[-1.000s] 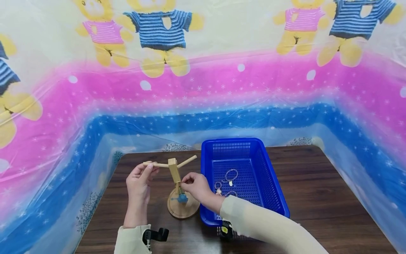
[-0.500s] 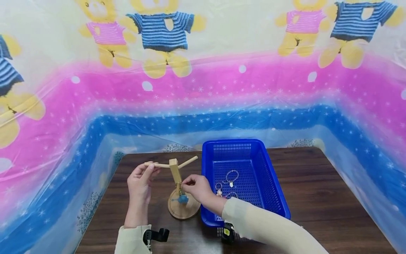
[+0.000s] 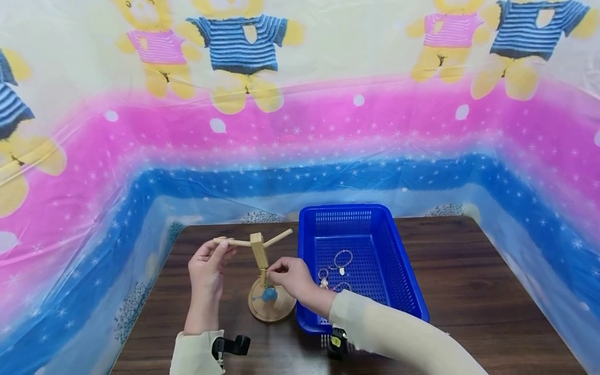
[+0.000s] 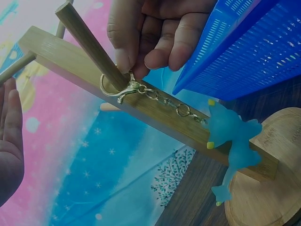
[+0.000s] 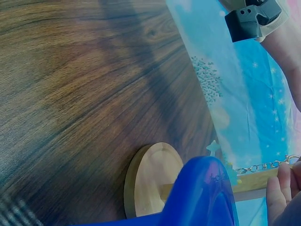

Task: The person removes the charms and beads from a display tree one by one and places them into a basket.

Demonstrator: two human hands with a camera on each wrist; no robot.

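A wooden rack (image 3: 260, 253) with peg arms stands on its round base (image 3: 272, 310). My left hand (image 3: 208, 271) holds the rack's left upper peg between thumb and fingers. Lower down, my right hand (image 3: 296, 278) pinches the gold clasp of a keychain at a lower peg (image 4: 91, 44). In the left wrist view the clasp (image 4: 134, 87) loops around this peg, close to the post. From its chain dangles a rubbery blue animal figure (image 4: 231, 134) with yellow tips, over the base. The right wrist view shows part of the right hand (image 5: 284, 193) beside the chain.
A blue perforated basket (image 3: 403, 271) stands right of the rack, beneath the right forearm. Inside lie several keychains or bracelets, one a beaded loop with a white charm (image 3: 342, 262). The dark wooden table (image 3: 478, 291) meets a printed cloth backdrop (image 3: 356, 172).
Both hands keep nearly the same places and holds. The blue figure looks blurred now and has swung slightly under the right hand.
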